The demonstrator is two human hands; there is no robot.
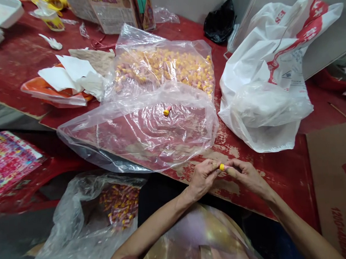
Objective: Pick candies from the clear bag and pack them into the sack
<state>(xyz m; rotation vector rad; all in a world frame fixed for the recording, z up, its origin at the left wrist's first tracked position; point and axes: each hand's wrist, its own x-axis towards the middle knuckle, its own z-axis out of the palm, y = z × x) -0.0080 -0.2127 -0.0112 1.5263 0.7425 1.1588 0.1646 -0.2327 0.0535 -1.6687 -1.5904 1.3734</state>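
Both hands are meeting at the near edge of a red table (pixel 20 65). The left hand (pixel 204 177) and right hand (pixel 246 176) are pinching a small yellow-capped piece (pixel 222 167) between their fingertips, thumbs pressing in from either side. Just beyond the grip, a clear bag (pixel 138 136) is lying flat with one loose piece (pixel 167 111) on it and a heap of yellow pieces (pixel 168 68) farther back. Right of the grip, a white bag (pixel 265 99) is slumping. Below left, another bag (pixel 87 226) is holding more pieces.

Both hands, left (pixel 202 178) & right (pixel 245 175), pinch yellow-capped piece (pixel 222 167) w/ fingers over table edge (pixel 279 169).
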